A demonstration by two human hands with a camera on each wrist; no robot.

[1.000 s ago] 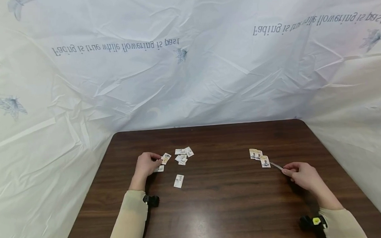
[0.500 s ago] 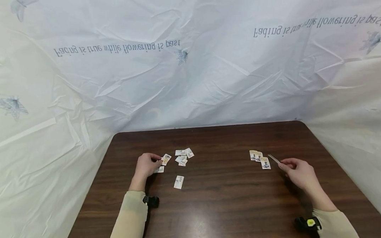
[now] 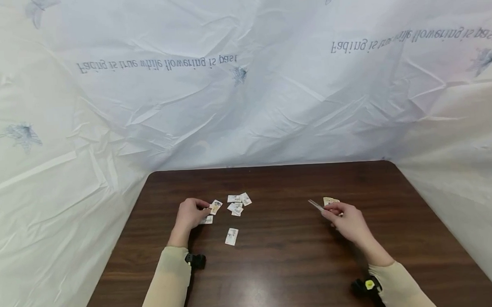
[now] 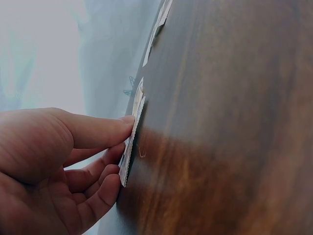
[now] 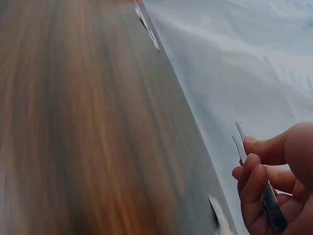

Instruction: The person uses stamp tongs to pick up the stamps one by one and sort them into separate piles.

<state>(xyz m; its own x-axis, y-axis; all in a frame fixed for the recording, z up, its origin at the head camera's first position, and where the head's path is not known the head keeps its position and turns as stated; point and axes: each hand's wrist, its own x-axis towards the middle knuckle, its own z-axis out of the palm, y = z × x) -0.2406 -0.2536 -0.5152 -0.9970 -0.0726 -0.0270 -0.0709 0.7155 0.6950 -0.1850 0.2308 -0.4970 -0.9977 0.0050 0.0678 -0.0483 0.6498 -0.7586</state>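
Note:
At the left of the table, my left hand [image 3: 189,214] pinches a small printed packet [image 3: 216,206] between thumb and fingers. In the left wrist view that packet [image 4: 133,137] shows a toothed edge and lies close to the wood. Another packet [image 3: 207,219] lies partly under the same hand. My right hand [image 3: 348,222] holds metal tweezers [image 3: 315,205] above the table, pointing left. Nothing sits between the parted tips of the tweezers [image 5: 238,142]. Behind the right hand, yellowish packets [image 3: 329,199] are mostly hidden by the fingers.
Several overlapping white packets [image 3: 235,205] lie right of my left hand. A single packet [image 3: 231,236] lies nearer to me. White printed sheeting [image 3: 268,102] hangs round the back and sides of the dark wooden table [image 3: 274,244].
My right hand has lifted the tweezers from beside the right-hand packets and moved left, now covering part of them. The left hand stays on its packet.

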